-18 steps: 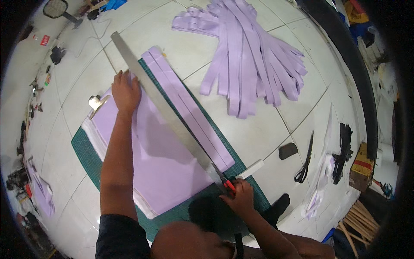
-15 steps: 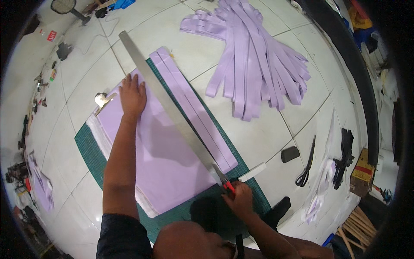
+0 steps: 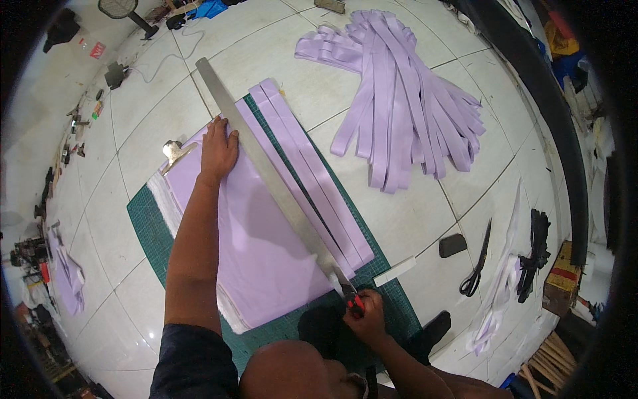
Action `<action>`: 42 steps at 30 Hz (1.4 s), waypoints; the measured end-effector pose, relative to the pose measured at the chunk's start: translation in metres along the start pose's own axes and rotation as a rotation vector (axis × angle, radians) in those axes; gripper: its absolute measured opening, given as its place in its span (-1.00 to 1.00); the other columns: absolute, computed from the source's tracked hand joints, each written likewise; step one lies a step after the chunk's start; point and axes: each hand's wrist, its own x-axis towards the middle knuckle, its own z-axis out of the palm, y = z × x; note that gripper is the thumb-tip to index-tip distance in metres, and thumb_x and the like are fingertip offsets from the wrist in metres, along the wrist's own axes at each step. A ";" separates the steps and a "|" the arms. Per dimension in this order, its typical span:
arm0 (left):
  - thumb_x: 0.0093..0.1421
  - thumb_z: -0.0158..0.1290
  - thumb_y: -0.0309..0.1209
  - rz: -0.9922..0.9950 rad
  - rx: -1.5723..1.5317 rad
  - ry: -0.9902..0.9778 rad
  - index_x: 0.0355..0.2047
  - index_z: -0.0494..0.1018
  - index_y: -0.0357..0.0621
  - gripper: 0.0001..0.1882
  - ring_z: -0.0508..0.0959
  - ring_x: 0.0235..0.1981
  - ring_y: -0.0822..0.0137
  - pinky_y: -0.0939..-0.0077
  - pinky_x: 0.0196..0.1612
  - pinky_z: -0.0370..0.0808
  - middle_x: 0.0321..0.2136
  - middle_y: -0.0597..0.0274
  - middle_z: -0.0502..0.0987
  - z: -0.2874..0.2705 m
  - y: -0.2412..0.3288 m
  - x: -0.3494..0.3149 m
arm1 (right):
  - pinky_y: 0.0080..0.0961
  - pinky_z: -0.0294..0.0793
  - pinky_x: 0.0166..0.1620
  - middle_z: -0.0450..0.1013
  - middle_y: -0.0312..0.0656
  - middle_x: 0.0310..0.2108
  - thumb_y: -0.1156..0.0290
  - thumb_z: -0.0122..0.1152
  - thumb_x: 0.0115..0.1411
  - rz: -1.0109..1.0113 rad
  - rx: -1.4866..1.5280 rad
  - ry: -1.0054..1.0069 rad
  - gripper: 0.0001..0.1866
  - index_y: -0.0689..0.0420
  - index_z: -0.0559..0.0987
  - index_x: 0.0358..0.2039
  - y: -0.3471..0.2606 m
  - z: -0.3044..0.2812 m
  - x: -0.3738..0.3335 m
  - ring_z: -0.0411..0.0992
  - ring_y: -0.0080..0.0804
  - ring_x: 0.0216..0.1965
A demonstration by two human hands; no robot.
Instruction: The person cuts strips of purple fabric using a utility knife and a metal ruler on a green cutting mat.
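My left hand (image 3: 218, 151) lies flat, fingers stretched, on lilac fabric (image 3: 266, 259), its fingertips at the upper left edge of a long metal ruler (image 3: 272, 176). The ruler runs diagonally across the fabric, and a strip of the cloth shows along its right side. My right hand (image 3: 369, 322) is closed round a red-and-black cutter (image 3: 355, 306) at the ruler's near end. The cutter's tip is too small to make out. Two narrow lilac strips (image 3: 319, 173) lie side by side to the right. Under everything is a green cutting mat (image 3: 149, 223).
A metal clip (image 3: 176, 153) grips the fabric's far left edge. Beyond the mat lies a pile of lilac strips (image 3: 399, 100). To the right are a white bar (image 3: 395, 271), a dark rounded block (image 3: 452, 246), black scissors (image 3: 476, 266) and a black bundle (image 3: 533, 256) on the tiled floor.
The ruler has shifted slightly left against the fabric, baring a strip along its right side. My left hand has moved with it. My right hand still holds the cutter. The whole view has shifted slightly.
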 end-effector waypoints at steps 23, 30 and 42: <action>0.25 0.01 -0.29 0.159 0.020 -0.054 0.16 0.35 -0.24 -0.50 0.25 0.28 -0.21 0.08 0.31 0.22 0.23 -0.32 0.27 -0.003 -0.011 0.011 | -0.09 0.35 0.04 0.44 0.02 -0.12 0.42 0.45 -0.11 -0.037 -0.033 -0.008 -0.63 0.22 0.49 -0.31 -0.002 -0.003 0.002 0.39 0.03 -0.06; 0.27 0.00 -0.29 0.171 0.071 -0.059 0.15 0.35 -0.23 -0.53 0.29 0.26 -0.18 0.09 0.29 0.27 0.22 -0.30 0.30 -0.005 -0.018 0.016 | -0.07 0.36 0.05 0.43 0.02 -0.10 0.38 0.45 -0.12 -0.064 -0.073 -0.065 -0.49 0.23 0.50 -0.13 0.000 -0.004 0.001 0.38 0.06 -0.02; 0.27 -0.07 -0.32 0.299 0.189 -0.067 0.10 0.38 -0.34 -0.55 0.29 0.25 -0.19 0.10 0.31 0.22 0.18 -0.27 0.34 -0.009 -0.038 0.023 | -0.13 0.46 -0.02 0.41 0.09 -0.13 0.23 0.39 0.06 0.098 -0.009 -0.316 -0.47 0.28 0.47 -0.05 -0.006 -0.086 0.036 0.40 0.14 -0.05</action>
